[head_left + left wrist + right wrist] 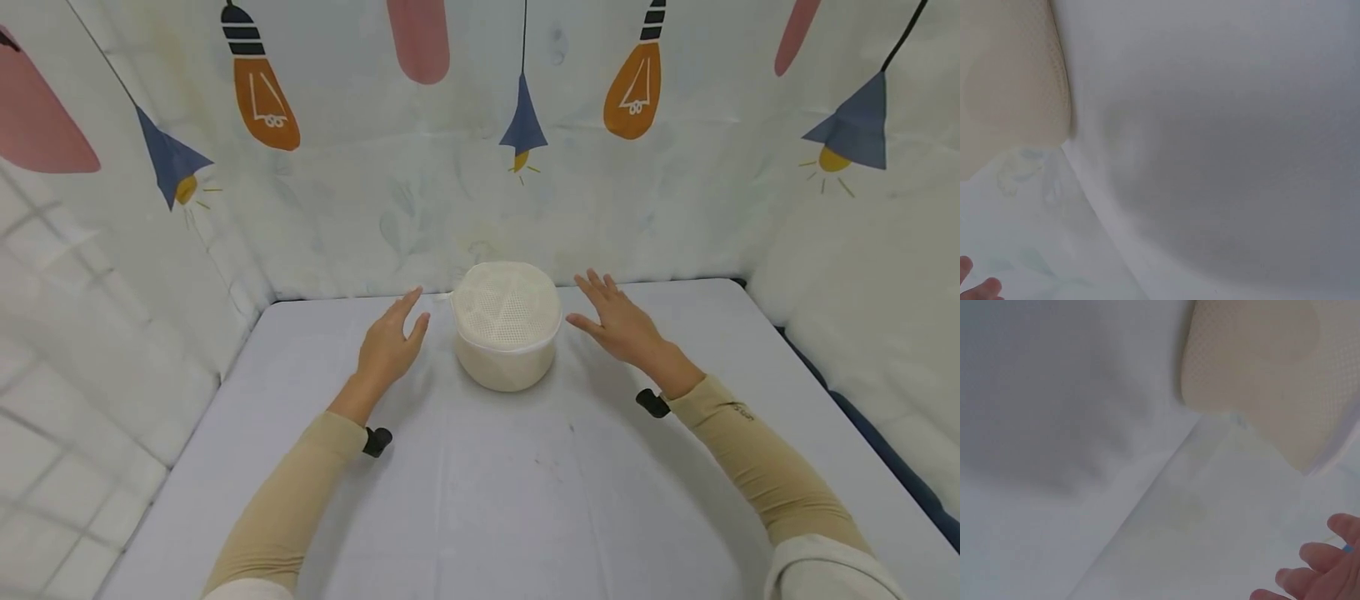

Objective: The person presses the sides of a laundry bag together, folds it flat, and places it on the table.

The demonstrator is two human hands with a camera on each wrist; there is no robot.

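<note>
One table [510, 500] is bearing a round mesh bag [507, 321] near its far edge.
It is looking light, soft; its sides [506, 368] are probably inviting gentle gripping. Left hand [388, 346] and right hand [619, 326] are hovering alongside, spread, empty.

A pale wall [330, 225] rises behind your white counter [510, 508] — blue lamps [523, 121] and orange bulbs [632, 92] pictured on it, grey gridlines [63, 453] at your left.

Lamp-patterned backdrop [337, 217] behind a white table [510, 492]
</note>
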